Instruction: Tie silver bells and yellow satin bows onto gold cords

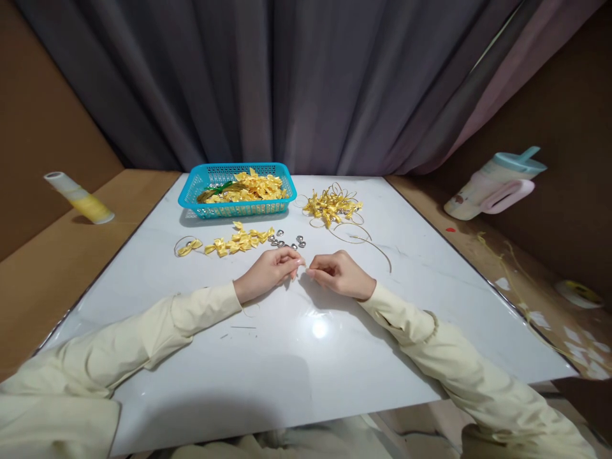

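My left hand (pixel 268 273) and my right hand (pixel 340 274) are raised over the middle of the white tabletop (pixel 354 370), fingertips almost meeting. Each is closed in a pinch. Whatever lies between the fingers is too small to make out. A thin pale strand (pixel 251 312) shows beneath my left wrist. Just beyond my left fingers lie several small silver ring-like pieces (pixel 282 243). Left of these is a row of yellow ribbon bows (pixel 241 240), and one more bow (pixel 190 247) with a loop of cord sits at the row's left end.
Behind stands a blue basket (pixel 191 203) holding yellow bows and gold cord. A pile of corded bows (pixel 332 205) lies right of it, one cord (pixel 370 239) trailing forward. A yellow roll (pixel 81 199) is at left; a lidded cup (pixel 495 185) and a tape roll (pixel 578 294) are at right.
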